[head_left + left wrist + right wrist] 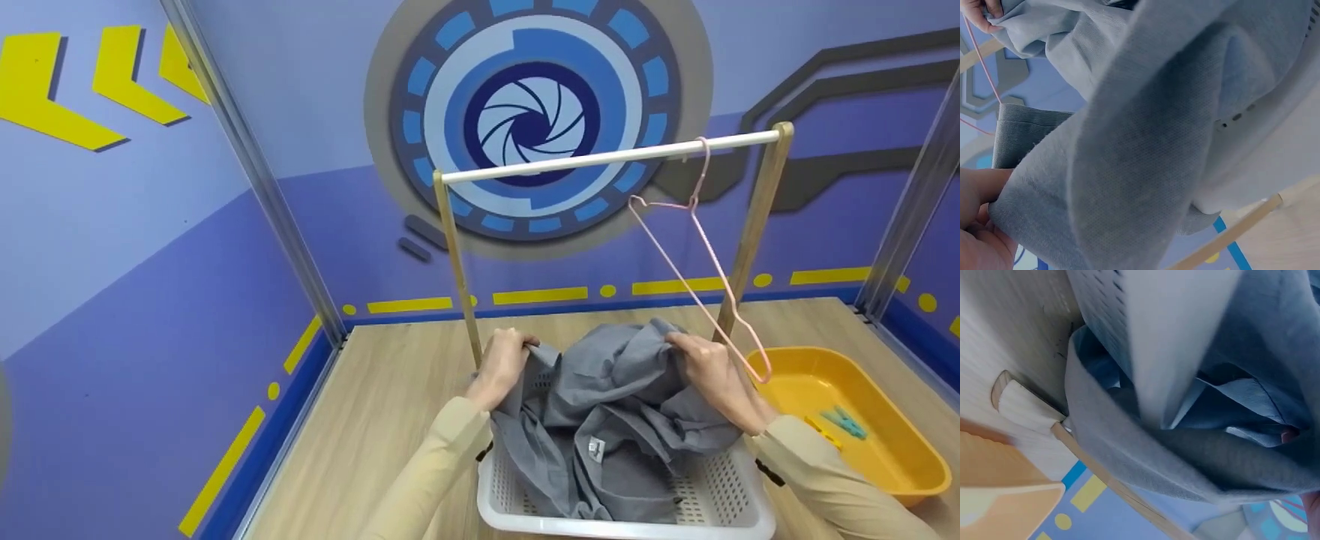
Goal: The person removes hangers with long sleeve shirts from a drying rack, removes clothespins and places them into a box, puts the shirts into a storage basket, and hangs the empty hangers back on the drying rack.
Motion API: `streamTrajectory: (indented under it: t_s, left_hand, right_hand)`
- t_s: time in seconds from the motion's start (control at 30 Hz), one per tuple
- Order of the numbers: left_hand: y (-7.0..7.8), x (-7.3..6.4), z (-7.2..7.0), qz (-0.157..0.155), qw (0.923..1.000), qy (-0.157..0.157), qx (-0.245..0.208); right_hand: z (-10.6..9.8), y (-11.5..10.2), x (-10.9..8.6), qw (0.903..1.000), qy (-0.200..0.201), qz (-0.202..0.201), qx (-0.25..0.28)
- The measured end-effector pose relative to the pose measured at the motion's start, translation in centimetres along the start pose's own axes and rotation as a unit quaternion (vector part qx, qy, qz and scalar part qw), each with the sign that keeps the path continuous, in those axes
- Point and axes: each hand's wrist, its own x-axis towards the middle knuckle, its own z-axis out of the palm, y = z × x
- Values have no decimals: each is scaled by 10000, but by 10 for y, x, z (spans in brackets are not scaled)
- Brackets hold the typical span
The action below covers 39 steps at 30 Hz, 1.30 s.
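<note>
A crumpled grey shirt (615, 375) is held up over a white perforated basket (622, 527), its lower folds lying inside. A small white label (596, 449) shows on the cloth. My left hand (504, 366) pinches the shirt's edge on the left; the left wrist view has the thumb and fingers of that left hand (982, 222) round a hemmed edge. On the other side my right hand (712, 373) grips a bunched part of the shirt. In the right wrist view the grey cloth (1140, 450) droops in a loop and mostly hides the right hand.
Behind the basket stands a wooden rack with a white rail (570, 161). A pink hanger (701, 247) hangs from the rail's right end. To the right, a yellow tray (806, 367) holds a teal clothespin (845, 422) and a yellow one (823, 432). Metal posts line the walls.
</note>
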Motion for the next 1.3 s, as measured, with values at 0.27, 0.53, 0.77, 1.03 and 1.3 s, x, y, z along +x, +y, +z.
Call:
streamTrajectory:
  t_s: [0.27, 0.53, 0.77, 1.03, 1.3]
  left_hand:
    - [9, 0, -2, 43, 10000, 32, -26]
    - [20, 3, -2, 359, 9989, 133, -255]
    - [29, 2, -1, 543, 9960, 50, -709]
    - [32, 2, -2, 403, 9863, -23, -1600]
    - [43, -4, -8, 575, 9788, 22, -1965]
  right_hand:
    - [-7, -6, 5, 9998, -173, -61, 92]
    - [-8, -15, 10, 9997, -223, -47, 104]
    - [-10, -27, 18, 9997, -93, 11, 233]
    - [-15, -42, 30, 9986, 22, -139, 500]
    - [-19, -61, 45, 9899, -2, 293, 1390]
